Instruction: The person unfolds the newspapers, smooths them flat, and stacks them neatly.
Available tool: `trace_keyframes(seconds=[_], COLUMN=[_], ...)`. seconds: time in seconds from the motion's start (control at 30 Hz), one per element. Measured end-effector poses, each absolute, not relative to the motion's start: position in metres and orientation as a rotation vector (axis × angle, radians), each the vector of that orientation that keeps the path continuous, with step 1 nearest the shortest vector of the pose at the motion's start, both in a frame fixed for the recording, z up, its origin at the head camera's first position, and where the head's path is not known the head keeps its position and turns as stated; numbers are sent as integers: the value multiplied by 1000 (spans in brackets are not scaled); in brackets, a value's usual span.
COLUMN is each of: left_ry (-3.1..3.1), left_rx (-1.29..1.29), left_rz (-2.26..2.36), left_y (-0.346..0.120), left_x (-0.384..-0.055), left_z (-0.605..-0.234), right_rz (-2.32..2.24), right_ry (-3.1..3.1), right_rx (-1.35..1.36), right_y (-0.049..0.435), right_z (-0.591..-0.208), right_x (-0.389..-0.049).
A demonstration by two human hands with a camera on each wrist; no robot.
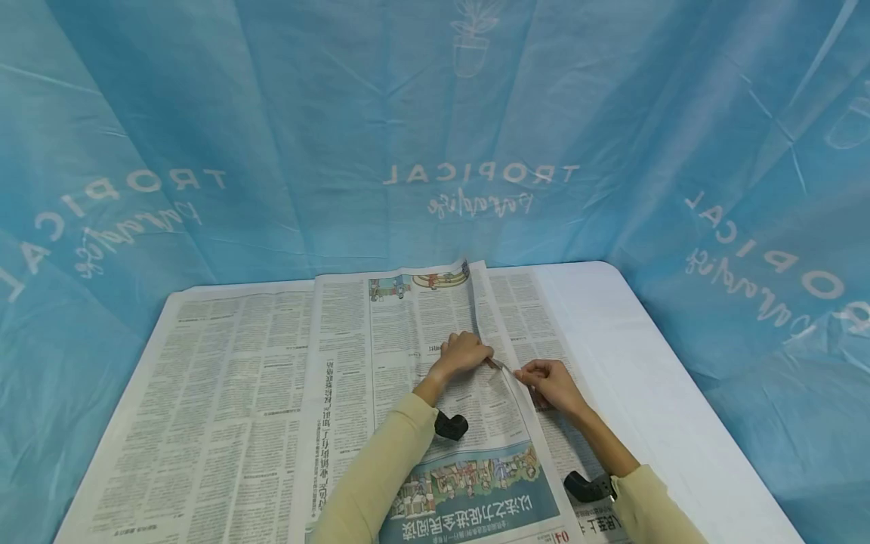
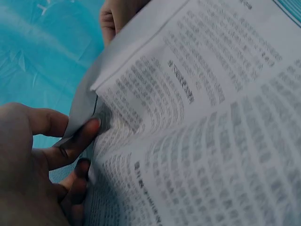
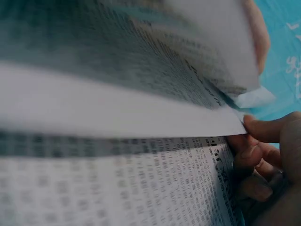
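A printed newspaper sheet (image 1: 347,332) lies between my hands, its right margin raised and creased lengthwise. My left hand (image 1: 465,353) pinches this sheet beside the raised strip; in the left wrist view, thumb and fingers (image 2: 61,150) have the paper between them. A short way to the right, my right hand (image 1: 552,384) holds the strip's edge, and the right wrist view shows its thumb and forefinger pinching the white margin (image 3: 188,122). The paper puckers between both hands; whether it is torn or only folded there I cannot tell.
More newspaper (image 1: 224,378) covers the left of the white table (image 1: 632,340), and another sheet (image 1: 523,302) lies beneath on the right. A blue printed curtain (image 1: 340,136) hangs around the back and sides. Black devices (image 1: 451,425) are strapped at both wrists.
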State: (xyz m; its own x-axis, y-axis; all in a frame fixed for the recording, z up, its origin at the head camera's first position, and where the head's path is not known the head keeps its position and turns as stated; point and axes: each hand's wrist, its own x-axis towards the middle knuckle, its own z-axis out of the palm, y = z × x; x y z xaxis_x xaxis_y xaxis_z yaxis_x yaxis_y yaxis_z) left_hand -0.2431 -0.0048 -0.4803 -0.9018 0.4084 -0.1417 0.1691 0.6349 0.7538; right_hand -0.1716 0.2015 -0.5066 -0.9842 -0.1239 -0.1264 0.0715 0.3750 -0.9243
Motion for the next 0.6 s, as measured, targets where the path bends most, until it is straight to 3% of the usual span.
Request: trace_keyframes(seconds=[0.27,0.6], left_ry=[2419,2163], left_rx=[563,513], left_rz=[1214,1607], left_y=[-17,-31], left_x=[-251,-253], left_z=[-479,-482], right_rz=[-1656,-1646], right_ry=[2484,2521], right_rx=[-193,-200], right_y=[197,205], right_z=[-495,-519], right_x=[-173,-181])
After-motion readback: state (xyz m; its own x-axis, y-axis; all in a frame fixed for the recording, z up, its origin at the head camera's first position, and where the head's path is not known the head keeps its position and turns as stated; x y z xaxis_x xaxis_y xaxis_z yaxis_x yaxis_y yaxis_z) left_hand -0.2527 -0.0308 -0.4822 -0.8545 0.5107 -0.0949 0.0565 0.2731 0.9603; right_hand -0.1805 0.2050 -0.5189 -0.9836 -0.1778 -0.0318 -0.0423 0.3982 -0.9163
